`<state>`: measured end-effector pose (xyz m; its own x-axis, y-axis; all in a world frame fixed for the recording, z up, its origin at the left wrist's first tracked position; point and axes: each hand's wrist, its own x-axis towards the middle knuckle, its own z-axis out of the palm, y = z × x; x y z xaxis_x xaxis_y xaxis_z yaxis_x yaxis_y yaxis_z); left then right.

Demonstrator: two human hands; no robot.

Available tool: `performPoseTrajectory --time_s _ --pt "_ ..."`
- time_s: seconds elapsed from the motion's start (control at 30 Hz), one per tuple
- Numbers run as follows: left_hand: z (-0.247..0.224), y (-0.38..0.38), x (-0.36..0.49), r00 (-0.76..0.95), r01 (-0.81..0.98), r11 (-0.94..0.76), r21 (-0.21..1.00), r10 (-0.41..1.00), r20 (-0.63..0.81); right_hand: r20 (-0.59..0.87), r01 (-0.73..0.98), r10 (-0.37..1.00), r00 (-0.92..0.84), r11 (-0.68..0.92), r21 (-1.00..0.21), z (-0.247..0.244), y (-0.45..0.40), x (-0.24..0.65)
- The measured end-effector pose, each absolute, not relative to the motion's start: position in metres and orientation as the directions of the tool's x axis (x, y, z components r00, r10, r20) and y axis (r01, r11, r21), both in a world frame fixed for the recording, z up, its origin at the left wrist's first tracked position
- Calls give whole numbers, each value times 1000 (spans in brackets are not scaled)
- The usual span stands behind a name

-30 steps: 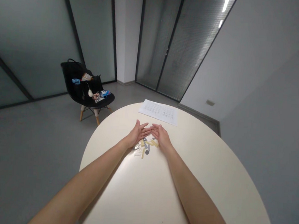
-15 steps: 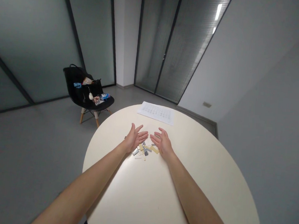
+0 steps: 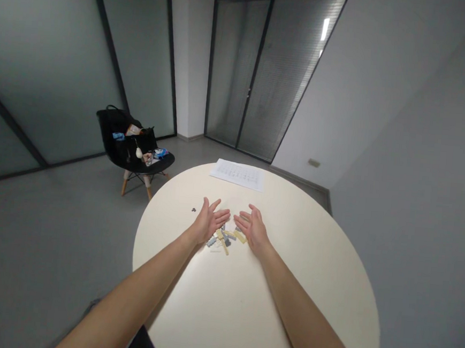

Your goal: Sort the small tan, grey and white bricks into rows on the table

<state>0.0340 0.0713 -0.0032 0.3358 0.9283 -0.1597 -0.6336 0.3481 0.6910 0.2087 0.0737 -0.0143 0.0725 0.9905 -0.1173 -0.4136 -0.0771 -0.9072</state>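
Observation:
Both hands rest at the middle of a round white table, cupped around a small pile of tan, grey and white toy building bricks. My left hand lies against the pile's left side, fingers outstretched and pointing inward. On the right side, my right hand mirrors it with its fingers apart. Neither hand holds anything. One long tan piece sticks out of the pile's near side. A few tiny dark pieces lie apart, to the left of my left hand. The hands partly hide the pile.
Printed white sheets lie at the table's far edge. Beyond the table on the left stands a black chair with a bag and small packets on it. Frosted glass panels and a grey wall surround the room.
The bricks between the hands have shifted, and a long tan piece now juts towards me. The dark pieces show more clearly beside my left hand. The view has tilted slightly.

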Motion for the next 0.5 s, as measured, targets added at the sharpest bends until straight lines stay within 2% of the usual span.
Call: performPoseTrajectory --time_s 0.5 --pt "-8 43 54 373 -616 364 699 916 -148 -105 -407 981 162 -31 -913 -18 31 218"
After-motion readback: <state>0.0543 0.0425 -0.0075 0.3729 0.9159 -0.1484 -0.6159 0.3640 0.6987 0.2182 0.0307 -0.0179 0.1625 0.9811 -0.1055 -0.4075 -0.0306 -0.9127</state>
